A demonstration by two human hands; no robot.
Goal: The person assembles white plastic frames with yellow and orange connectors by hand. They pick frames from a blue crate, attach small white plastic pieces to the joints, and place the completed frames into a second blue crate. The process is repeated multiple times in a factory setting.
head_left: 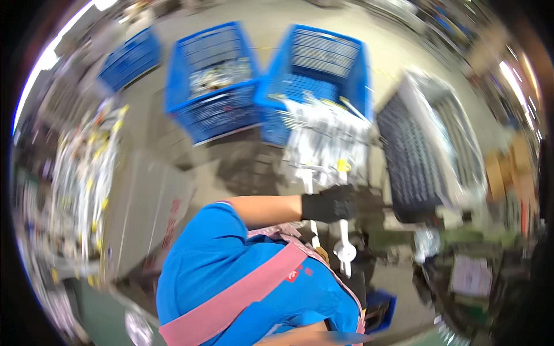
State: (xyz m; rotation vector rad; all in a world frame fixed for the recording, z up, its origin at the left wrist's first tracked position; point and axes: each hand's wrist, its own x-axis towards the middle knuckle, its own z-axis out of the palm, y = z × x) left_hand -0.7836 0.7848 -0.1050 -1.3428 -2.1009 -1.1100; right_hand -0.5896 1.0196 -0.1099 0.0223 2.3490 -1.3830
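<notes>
My left hand [332, 204], in a black glove, reaches across to the right in front of my body. Its fingers blur into the dark background, so their pose cannot be made out. Two long white strips [344, 230] pass beneath it, one with a round white piece near its lower end. Just beyond the hand, a bundle of white strip-like parts [323, 135] with yellow bits lies over the near edge of a blue crate [352, 55]. A blurred bare forearm [300, 339] shows at the lower edge; my right hand is out of view.
Another blue crate [210, 43] holds small parts, and a third blue crate [133, 57] stands farther left. A black crate [407, 150] with a clear plastic liner is at the right. White parts [86, 179] and a grey carton [144, 213] lie left; brown cartons [508, 173] stand far right.
</notes>
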